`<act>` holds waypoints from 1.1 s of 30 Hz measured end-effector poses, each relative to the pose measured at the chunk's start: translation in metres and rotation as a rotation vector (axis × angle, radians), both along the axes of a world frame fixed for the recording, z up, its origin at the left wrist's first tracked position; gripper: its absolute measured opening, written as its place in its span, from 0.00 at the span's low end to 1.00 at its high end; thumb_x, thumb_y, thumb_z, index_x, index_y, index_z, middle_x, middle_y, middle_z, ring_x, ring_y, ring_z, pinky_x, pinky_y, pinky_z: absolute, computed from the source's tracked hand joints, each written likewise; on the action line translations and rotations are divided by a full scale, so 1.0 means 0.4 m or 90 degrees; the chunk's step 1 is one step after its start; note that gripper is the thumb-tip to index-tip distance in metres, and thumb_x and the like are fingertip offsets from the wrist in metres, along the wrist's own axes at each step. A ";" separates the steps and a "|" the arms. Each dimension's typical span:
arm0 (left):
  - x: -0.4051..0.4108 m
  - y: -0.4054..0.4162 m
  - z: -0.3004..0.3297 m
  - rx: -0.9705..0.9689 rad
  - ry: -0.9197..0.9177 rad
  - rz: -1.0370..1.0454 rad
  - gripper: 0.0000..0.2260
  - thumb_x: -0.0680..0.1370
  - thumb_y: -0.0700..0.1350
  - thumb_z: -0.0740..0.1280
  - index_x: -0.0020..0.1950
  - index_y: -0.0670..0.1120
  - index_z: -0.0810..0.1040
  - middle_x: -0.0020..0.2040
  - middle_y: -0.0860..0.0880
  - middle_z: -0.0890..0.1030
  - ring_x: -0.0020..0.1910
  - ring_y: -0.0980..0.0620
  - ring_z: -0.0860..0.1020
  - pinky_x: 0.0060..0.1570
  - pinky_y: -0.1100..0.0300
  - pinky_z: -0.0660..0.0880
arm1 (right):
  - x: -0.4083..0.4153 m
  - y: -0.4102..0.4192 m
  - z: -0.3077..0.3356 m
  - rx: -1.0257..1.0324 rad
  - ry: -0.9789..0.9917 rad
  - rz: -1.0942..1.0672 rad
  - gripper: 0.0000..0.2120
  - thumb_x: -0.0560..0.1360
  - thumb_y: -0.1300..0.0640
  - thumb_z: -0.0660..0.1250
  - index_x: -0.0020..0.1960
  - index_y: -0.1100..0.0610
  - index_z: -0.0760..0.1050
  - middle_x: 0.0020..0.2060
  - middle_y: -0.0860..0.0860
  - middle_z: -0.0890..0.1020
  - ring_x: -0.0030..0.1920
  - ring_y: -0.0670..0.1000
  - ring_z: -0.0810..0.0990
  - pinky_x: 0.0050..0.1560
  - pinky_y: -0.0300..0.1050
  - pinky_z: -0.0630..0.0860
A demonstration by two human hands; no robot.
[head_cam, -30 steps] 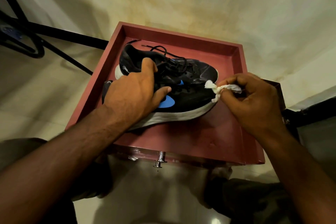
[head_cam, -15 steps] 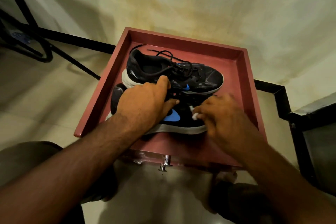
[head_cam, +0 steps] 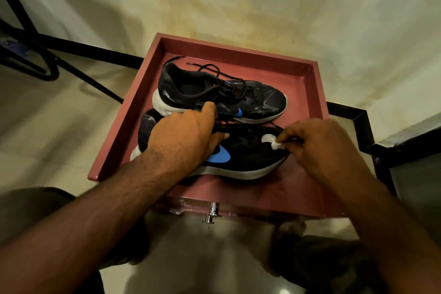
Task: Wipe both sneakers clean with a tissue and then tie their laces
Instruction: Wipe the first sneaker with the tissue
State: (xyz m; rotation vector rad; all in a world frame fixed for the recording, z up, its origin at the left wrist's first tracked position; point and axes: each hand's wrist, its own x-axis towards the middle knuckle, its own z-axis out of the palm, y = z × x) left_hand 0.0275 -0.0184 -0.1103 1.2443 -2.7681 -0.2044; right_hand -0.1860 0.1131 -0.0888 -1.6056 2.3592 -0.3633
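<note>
Two black sneakers with blue logos and white soles lie in a red tray (head_cam: 307, 74). The far sneaker (head_cam: 257, 100) has loose black laces spread over its top. My left hand (head_cam: 183, 138) grips the near sneaker (head_cam: 248, 157) over its collar and laces, holding it down. My right hand (head_cam: 317, 148) pinches a small crumpled white tissue (head_cam: 272, 141) against the near sneaker's toe.
The tray sits on a low stand with a metal knob (head_cam: 211, 215) at its front. A black metal frame (head_cam: 358, 122) runs behind and to the right of it. My knees show at the bottom, and a pale wall rises behind.
The near sneaker was lowered flat into the tray in front of the far one. My right hand swept the tissue from the toe tip to the side and back onto the toe.
</note>
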 end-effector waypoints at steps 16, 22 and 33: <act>0.007 0.020 -0.015 0.062 -0.022 -0.017 0.21 0.80 0.61 0.65 0.63 0.50 0.65 0.57 0.48 0.81 0.50 0.39 0.82 0.42 0.47 0.77 | 0.018 0.011 -0.007 0.132 -0.070 0.061 0.06 0.71 0.54 0.80 0.46 0.45 0.88 0.41 0.39 0.84 0.39 0.37 0.79 0.41 0.27 0.70; 0.005 0.014 -0.012 0.072 -0.041 -0.036 0.19 0.80 0.58 0.66 0.64 0.49 0.65 0.58 0.47 0.80 0.52 0.38 0.82 0.41 0.49 0.75 | 0.199 -0.024 -0.066 0.028 -0.232 0.164 0.08 0.73 0.56 0.78 0.50 0.45 0.87 0.48 0.42 0.87 0.49 0.41 0.84 0.54 0.42 0.81; 0.005 0.015 -0.015 0.073 -0.044 -0.042 0.22 0.80 0.59 0.65 0.66 0.48 0.66 0.59 0.46 0.80 0.52 0.37 0.82 0.44 0.46 0.77 | 0.044 0.014 -0.003 0.192 -0.127 0.051 0.05 0.69 0.52 0.81 0.43 0.45 0.87 0.39 0.38 0.85 0.41 0.36 0.81 0.42 0.30 0.72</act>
